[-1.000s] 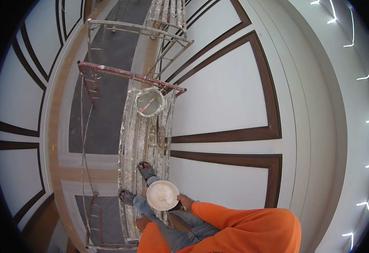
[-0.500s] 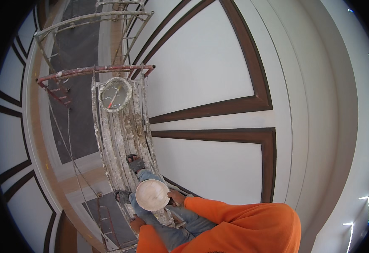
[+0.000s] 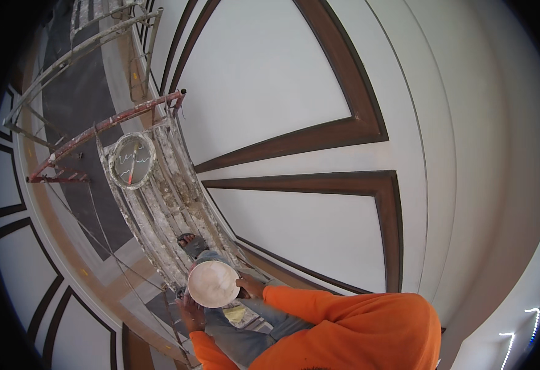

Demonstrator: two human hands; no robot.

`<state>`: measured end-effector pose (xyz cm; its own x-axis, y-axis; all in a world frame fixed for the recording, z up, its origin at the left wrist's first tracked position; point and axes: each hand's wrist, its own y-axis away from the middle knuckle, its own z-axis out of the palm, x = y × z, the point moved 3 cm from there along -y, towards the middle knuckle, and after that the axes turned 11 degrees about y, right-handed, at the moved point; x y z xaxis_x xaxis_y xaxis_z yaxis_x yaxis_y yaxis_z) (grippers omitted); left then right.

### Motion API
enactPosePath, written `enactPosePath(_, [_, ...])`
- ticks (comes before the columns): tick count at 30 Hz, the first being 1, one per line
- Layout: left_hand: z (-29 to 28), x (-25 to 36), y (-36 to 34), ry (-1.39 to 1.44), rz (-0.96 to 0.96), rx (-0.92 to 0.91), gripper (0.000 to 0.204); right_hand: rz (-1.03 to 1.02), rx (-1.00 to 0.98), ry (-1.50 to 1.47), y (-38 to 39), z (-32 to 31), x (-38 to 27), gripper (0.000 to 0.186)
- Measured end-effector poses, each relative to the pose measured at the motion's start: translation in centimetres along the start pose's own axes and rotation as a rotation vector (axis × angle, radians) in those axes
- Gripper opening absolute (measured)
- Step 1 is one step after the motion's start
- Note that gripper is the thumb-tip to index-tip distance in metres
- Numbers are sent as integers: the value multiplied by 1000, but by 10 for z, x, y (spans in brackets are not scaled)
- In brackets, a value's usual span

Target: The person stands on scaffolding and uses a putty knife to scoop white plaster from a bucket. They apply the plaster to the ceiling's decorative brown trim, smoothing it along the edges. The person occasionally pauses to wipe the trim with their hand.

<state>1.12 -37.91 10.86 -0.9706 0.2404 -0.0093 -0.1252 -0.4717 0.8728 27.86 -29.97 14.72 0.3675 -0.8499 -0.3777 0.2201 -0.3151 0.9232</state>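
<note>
A round pail [image 3: 213,284] with a pale, cream-white surface inside sits in front of my lap, above the scaffold planks. At its right edge my right hand [image 3: 251,286] is closed on the rim. My left hand [image 3: 191,313] is by the pail's lower left edge, fingers stretched toward its side; whether they touch it I cannot tell. Both arms wear orange sleeves. Farther along the planks stands a second, paint-crusted bucket [image 3: 116,179] holding greyish liquid and a stick-like tool [image 3: 132,166] with a reddish end.
I am on a narrow, paint-spattered scaffold platform [image 3: 174,209]. A red scaffold bar [image 3: 106,125] crosses its far end, with another metal frame [image 3: 79,52] beyond. The white panelled wall [image 3: 301,228] with brown trim rises at the right. The floor lies far below at the left.
The view has turned, so the platform and far bucket now lie farther left and slanted. My left hand has come up beside the pail, fingers straighter. The right hand keeps its hold.
</note>
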Motion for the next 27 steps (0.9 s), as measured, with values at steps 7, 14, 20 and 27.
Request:
enactPosePath(7, [66, -11, -3, -217, 65, -200, 55, -16, 77, 66, 12, -27, -21, 50])
enactPosePath(14, [89, -10, 22, -322, 1, -226, 64, -112, 68, 2, 34, -33, -33, 45])
enactPosePath(20, [45, 12, 52, -299, 53, -149, 56, -113, -63, -254, 57, 20, -49, 55])
enactPosePath(27, [0, 27, 113, -314, 69, -45, 68, -214, -34, -161, 68, 84, -50, 46])
